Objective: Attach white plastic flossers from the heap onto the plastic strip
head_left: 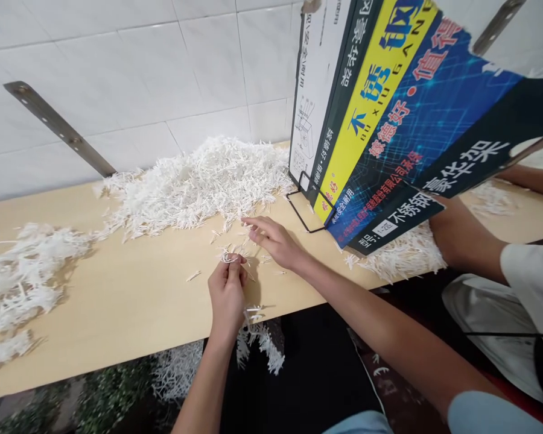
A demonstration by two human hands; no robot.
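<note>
My left hand [227, 292] is closed in a pinch over the table's front part, with a small bunch of thin white plastic pieces [230, 256] showing at its fingertips. To its right and slightly farther back, my right hand [276, 241] hovers just above the wood with fingers stretched and apart, and I see nothing held in it. A few loose white pieces [193, 275] lie around both hands. Behind them rises a big heap of the same white pieces [199, 181]. A white branched strand [266, 346] hangs at the table edge, over my lap.
Strings of joined white pieces [18, 283] lie at the left. On the right, a printed cardboard box [380, 120] stands upright by a black wire stand [310, 208]. Beyond it, another person's arm [470, 241] rests near more white pieces [402, 256]. Metal brackets [67, 132] line the wall.
</note>
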